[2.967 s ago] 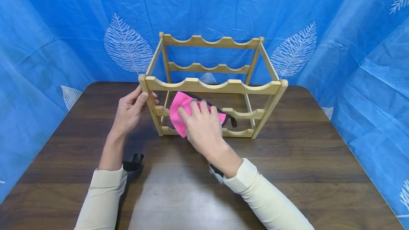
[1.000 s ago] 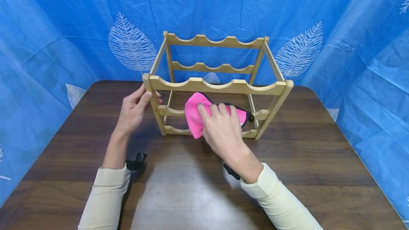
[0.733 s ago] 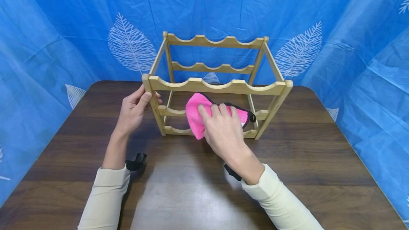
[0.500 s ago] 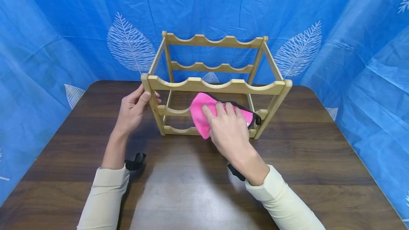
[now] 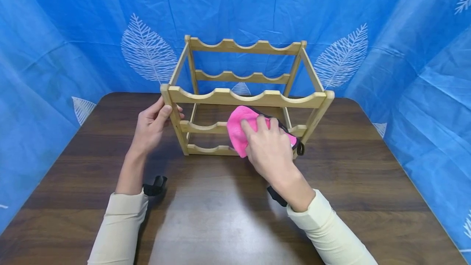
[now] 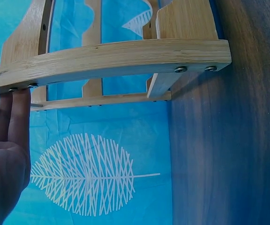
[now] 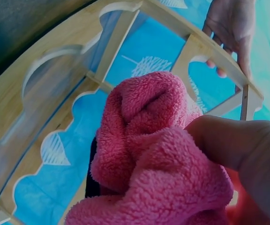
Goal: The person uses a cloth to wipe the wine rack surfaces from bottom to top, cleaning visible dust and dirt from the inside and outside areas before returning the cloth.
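Note:
A light wooden wine rack (image 5: 247, 98) with scalloped rails stands upright on the table. At its front left post my left hand (image 5: 150, 124) grips the wood, thumb in front and fingers behind; the left wrist view shows those fingers (image 6: 18, 115) up against the post. My right hand (image 5: 270, 150) holds a pink fluffy cloth (image 5: 238, 128) with black edging and a small black loop at its right end. The cloth lies over the middle front rail (image 5: 204, 128) toward the right, covering part of it. Close up, the thumb (image 7: 219, 140) presses into the bunched cloth.
The dark brown wooden table (image 5: 353, 175) extends on both sides and in front of the rack. Behind hangs a blue curtain (image 5: 243, 7) with white leaf prints. A black strap (image 5: 154, 186) shows at the left wrist.
My right hand has slid the cloth rightward along the middle front rail, from near its left end to near its right. My left hand stays on the post, and the rack stands in place.

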### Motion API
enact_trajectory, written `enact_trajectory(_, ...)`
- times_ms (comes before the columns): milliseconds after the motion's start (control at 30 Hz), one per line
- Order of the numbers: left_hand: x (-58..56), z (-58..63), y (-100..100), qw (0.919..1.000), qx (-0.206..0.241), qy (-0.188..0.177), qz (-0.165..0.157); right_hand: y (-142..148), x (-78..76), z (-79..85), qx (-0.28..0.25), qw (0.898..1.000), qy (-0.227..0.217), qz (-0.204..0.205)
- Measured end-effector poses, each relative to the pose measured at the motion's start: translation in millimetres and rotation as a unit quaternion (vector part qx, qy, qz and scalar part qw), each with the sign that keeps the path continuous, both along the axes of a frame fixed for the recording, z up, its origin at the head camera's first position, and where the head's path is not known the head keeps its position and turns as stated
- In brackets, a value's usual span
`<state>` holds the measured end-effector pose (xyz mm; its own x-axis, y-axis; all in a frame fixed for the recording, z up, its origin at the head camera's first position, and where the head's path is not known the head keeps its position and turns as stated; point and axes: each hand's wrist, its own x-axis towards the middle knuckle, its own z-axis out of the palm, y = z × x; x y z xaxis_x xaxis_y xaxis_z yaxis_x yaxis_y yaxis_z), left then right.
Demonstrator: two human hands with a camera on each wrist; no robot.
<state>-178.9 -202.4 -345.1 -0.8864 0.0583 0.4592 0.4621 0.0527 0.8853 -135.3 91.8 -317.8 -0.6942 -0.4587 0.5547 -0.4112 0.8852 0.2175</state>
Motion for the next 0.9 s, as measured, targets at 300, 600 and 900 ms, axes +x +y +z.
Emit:
enact_trajectory(300, -0.5, -0.8, -1, 1.0000, -0.003, 0.005, 0.004, 10, -0.4, 4.4, -0.016, 0.998, -0.053, -0.027)
enact_trajectory(600, -0.9, -0.8, -2, 0.9998, -0.016, 0.002, 0.012, 17, -1.7, 6.9, -0.019, 0.996, -0.078, -0.042)
enact_trajectory(900, -0.8, -1.3, -1, 0.9998, -0.014, 0.010, 0.009, 23, -2.8, 8.1, -0.050, 0.990, -0.118, -0.064)
